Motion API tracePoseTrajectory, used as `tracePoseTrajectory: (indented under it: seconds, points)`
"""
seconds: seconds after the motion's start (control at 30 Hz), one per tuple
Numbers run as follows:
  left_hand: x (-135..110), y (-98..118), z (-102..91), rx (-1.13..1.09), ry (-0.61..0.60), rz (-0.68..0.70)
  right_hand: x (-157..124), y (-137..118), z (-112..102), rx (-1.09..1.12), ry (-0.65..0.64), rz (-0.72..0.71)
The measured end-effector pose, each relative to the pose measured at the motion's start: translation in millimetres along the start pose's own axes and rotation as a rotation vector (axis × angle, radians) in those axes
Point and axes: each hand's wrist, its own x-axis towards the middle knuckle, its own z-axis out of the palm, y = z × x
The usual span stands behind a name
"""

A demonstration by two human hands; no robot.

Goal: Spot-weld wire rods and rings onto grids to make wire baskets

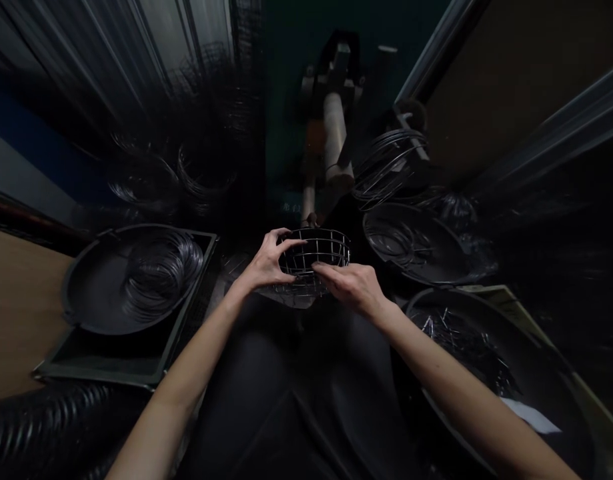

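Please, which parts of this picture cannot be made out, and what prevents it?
Head view only:
1. Near side of the wire cage: covered by the left hand and right hand holding it.
2. Right pan: cut off by the bottom edge; its wire pieces are too dark to count.
3. Machine behind: dark and blurred, type unclear.
4. Wire coils, upper left: lost in shadow.

Quick count: one round wire cage (pixel 313 260), with two hands on it, left hand (pixel 266 263) and right hand (pixel 353 287). Three dark round pans: left pan (pixel 91 300), upper right pan (pixel 446 257), lower right pan (pixel 536 383). One square tray (pixel 111 363). Wire ring bundles (pixel 159 270): at least four. Short wire bits (pixel 456 337): too many to count.
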Motion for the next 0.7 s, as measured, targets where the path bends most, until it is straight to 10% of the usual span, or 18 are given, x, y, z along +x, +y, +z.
tracePoseTrajectory:
  seconds: [0.7]
  points:
    - [34.8, -15.4, -12.7, -0.025, -0.012, 0.026, 16.2, 10.2, -0.9, 0.032, 0.062, 0.186]
